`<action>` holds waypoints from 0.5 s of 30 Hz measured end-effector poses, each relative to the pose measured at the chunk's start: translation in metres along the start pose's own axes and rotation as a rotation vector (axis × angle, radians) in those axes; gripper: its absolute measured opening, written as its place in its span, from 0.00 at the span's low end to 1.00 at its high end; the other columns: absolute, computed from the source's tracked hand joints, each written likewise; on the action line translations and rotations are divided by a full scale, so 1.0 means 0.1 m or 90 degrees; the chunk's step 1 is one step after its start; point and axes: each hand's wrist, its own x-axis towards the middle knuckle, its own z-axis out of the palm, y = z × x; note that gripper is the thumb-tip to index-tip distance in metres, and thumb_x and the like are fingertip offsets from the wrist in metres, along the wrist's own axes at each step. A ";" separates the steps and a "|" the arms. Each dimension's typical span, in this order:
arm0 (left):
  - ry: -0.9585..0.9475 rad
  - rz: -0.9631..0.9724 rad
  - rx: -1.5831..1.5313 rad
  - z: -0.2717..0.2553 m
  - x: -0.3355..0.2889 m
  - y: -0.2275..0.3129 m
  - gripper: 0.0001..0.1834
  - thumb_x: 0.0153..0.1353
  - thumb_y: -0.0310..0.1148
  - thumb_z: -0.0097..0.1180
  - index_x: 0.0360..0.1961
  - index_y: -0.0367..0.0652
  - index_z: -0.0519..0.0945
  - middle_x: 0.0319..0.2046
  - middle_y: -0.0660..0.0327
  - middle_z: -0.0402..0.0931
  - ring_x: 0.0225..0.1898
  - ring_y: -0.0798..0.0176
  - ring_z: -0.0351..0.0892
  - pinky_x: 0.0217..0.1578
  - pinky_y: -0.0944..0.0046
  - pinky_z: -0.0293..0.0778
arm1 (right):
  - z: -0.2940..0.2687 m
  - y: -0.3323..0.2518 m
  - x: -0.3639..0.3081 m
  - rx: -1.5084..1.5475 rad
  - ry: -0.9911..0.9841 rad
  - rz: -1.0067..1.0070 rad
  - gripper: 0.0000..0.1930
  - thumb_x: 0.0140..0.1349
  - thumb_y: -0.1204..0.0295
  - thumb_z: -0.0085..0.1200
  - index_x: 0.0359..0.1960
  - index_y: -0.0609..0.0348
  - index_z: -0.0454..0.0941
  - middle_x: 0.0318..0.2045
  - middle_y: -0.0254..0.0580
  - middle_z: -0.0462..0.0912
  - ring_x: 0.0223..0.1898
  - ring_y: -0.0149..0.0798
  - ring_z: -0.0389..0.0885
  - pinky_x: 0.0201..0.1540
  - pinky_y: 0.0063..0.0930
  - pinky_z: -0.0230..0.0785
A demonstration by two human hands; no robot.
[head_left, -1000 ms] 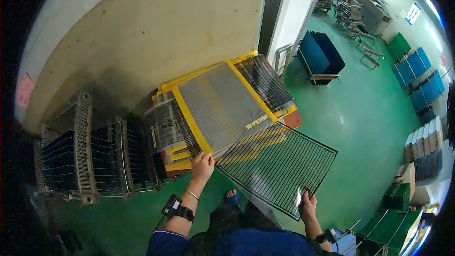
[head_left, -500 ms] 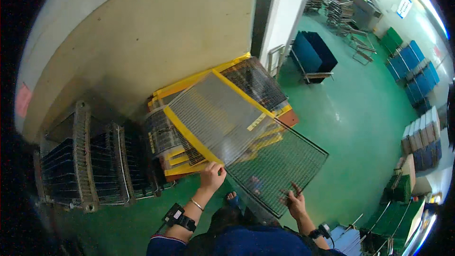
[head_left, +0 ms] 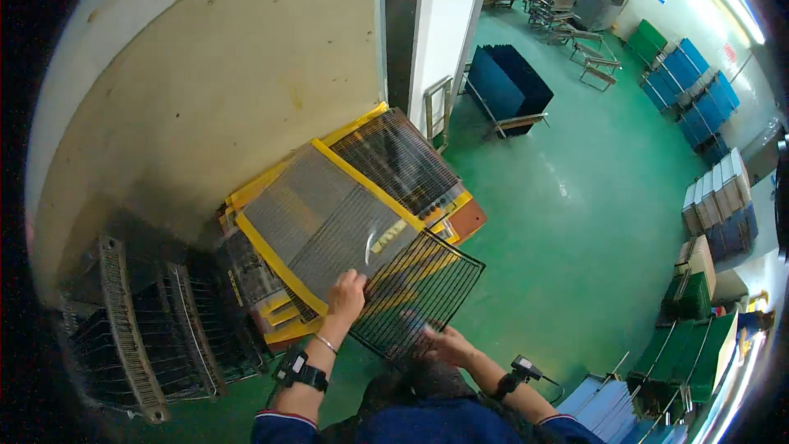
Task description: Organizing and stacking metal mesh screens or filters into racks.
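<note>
A clear plastic sheet [head_left: 300,201] with yellow bands along two sides lies over a pile of similar yellow-edged sheets. My left hand [head_left: 346,293] is closed in a pinch on the sheet's near edge, which looks slightly lifted. A black wire grid [head_left: 440,279] is partly under the sheet, its dark lines showing through the plastic. Its other part sticks out over the green floor toward me. My right hand [head_left: 450,347] is closed on the grid's near edge; its fingertips are partly hidden.
Dark slotted racks [head_left: 123,321] stand left of the pile, against a beige wall [head_left: 246,57]. Beyond a white door post [head_left: 448,25] stands a blue panel stack [head_left: 509,86] on a metal frame. Blue, white and green panels [head_left: 719,189] line the right wall.
The black grid has moved left and farther under the clear sheet. My right hand has moved left with it and closed on its edge. The view has shifted a little.
</note>
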 end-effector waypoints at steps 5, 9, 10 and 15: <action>-0.038 0.145 -0.107 -0.22 -0.03 0.27 0.06 0.47 0.26 0.47 0.28 0.45 0.74 0.22 0.61 0.65 0.27 0.59 0.71 0.23 0.62 0.70 | 0.36 -0.42 0.50 0.281 -0.062 0.016 0.18 0.61 0.57 0.43 0.44 0.58 0.68 0.40 0.39 0.74 0.44 0.39 0.72 0.47 0.35 0.65; -0.040 0.167 -0.171 -0.36 0.08 0.42 0.07 0.46 0.25 0.48 0.29 0.45 0.75 0.22 0.61 0.65 0.27 0.60 0.71 0.23 0.61 0.70 | 0.43 -0.51 1.12 0.305 -0.158 -0.032 0.16 0.63 0.58 0.39 0.44 0.55 0.68 0.37 0.39 0.74 0.42 0.39 0.72 0.45 0.36 0.64; -0.040 0.154 -0.167 -0.39 0.06 0.34 0.07 0.46 0.25 0.48 0.29 0.45 0.75 0.22 0.61 0.65 0.27 0.60 0.71 0.23 0.61 0.70 | 0.46 -0.56 1.13 0.301 -0.165 -0.022 0.16 0.63 0.58 0.39 0.44 0.55 0.68 0.37 0.39 0.74 0.42 0.39 0.72 0.45 0.36 0.64; 0.033 -0.082 -0.141 -0.59 -0.22 -0.08 0.07 0.45 0.24 0.51 0.27 0.46 0.78 0.20 0.62 0.67 0.25 0.60 0.72 0.23 0.61 0.70 | 0.31 -1.20 0.56 -0.295 -0.349 0.049 0.11 0.58 0.65 0.49 0.30 0.61 0.73 0.25 0.38 0.77 0.24 0.34 0.76 0.27 0.29 0.69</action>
